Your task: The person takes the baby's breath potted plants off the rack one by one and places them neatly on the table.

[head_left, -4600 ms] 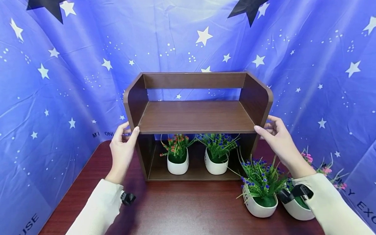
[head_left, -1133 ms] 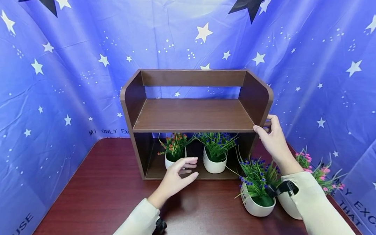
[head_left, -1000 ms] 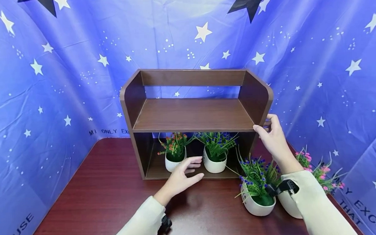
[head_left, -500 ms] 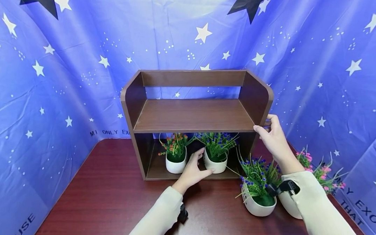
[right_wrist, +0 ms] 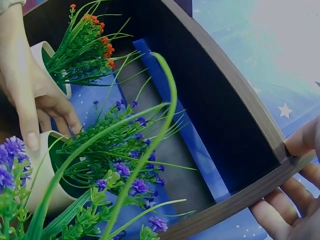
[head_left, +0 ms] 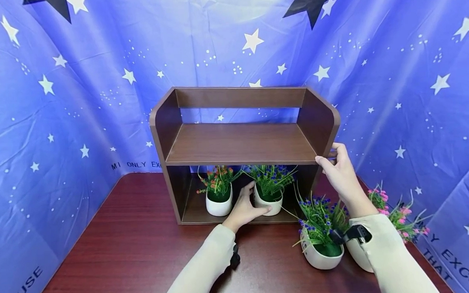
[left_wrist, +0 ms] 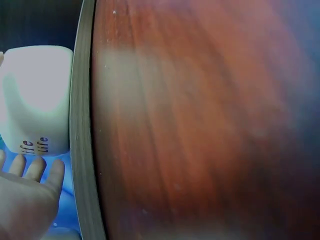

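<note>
A two-tier brown wooden shelf (head_left: pixel 238 142) stands on the table. In its lower compartment, my left hand (head_left: pixel 243 211) holds the white pot of a blue-flowered artificial plant (head_left: pixel 275 207), thumb across the front and fingers along the left side. The left wrist view shows this white pot (left_wrist: pixel 37 95) with dark lettering, fingertips right at its side. An orange-flowered plant (head_left: pixel 219 204) in a similar pot sits just left of that hand. My right hand (head_left: pixel 341 174) grips the shelf's right side panel, thumb on the front edge and fingers behind, as the right wrist view also shows.
Two more potted plants stand on the table (head_left: pixel 116 239) at the right: a blue-flowered one (head_left: pixel 323 256) and a pink-flowered one (head_left: pixel 402 218), partly hidden by the right forearm. A blue starry curtain (head_left: pixel 98 82) hangs close behind the shelf and along both sides.
My left hand has left the shelf's left side, moved right and inward past the orange-flowered plant, and come round the blue-flowered plant's pot. The right hand has kept its hold on the shelf.
</note>
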`<state>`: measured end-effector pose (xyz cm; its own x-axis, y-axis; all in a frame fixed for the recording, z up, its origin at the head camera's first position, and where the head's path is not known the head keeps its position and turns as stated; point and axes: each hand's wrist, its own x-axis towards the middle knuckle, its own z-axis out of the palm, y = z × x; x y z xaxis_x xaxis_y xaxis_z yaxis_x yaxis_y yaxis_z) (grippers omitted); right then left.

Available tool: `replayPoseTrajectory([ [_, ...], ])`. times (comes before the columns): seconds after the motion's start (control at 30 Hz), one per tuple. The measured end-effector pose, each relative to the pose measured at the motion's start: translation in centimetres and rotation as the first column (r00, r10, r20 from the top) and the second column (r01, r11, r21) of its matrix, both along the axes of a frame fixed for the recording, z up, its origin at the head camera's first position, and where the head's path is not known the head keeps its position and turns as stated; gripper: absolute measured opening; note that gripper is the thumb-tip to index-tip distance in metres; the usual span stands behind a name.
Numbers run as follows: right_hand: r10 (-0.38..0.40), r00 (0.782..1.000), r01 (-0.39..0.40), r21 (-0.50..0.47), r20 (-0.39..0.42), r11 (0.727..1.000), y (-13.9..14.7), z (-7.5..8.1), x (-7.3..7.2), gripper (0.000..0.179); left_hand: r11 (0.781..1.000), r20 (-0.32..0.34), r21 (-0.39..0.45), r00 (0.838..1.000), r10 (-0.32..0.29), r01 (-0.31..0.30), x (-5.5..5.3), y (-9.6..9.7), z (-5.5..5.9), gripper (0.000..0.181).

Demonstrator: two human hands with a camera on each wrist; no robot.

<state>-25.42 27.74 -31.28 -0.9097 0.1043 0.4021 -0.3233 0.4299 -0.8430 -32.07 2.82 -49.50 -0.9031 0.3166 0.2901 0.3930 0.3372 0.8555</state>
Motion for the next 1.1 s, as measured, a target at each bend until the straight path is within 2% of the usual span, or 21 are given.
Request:
replayPoseTrajectory([
  [0.27, -0.003, 1.000, 0.003, 0.003, -0.007, 1.000, -0.1, -0.1, 0.0, 0.044, 0.999, 0.036, -0.045, 0.999, 0.030, -0.028, -1.0, 0.9, 0.4, 0.116],
  [0.43, -0.002, 1.000, 0.002, 0.002, -0.016, 1.000, -0.1, -0.2, 0.1, 0.039, 1.000, 0.051, -0.017, 0.999, 0.005, -0.004, -1.5, 1.5, 0.6, 0.121],
  [0.6, -0.003, 1.000, 0.003, 0.002, -0.027, 1.000, -0.1, -0.3, 0.0, 0.036, 1.000, 0.065, -0.002, 0.998, -0.016, 0.016, -1.9, 1.6, 0.4, 0.116],
  [0.93, -0.019, 1.000, 0.019, -0.002, -0.018, 1.000, 0.0, -0.5, 0.0, 0.043, 1.000, 0.115, -0.011, 0.993, -0.023, 0.024, -1.5, 1.3, 0.7, 0.114],
  [1.1, -0.013, 1.000, 0.013, 0.004, -0.020, 1.000, 0.0, -0.4, 0.0, 0.041, 1.000, 0.116, -0.008, 0.993, -0.015, 0.016, -1.5, 1.3, 0.8, 0.113],
])
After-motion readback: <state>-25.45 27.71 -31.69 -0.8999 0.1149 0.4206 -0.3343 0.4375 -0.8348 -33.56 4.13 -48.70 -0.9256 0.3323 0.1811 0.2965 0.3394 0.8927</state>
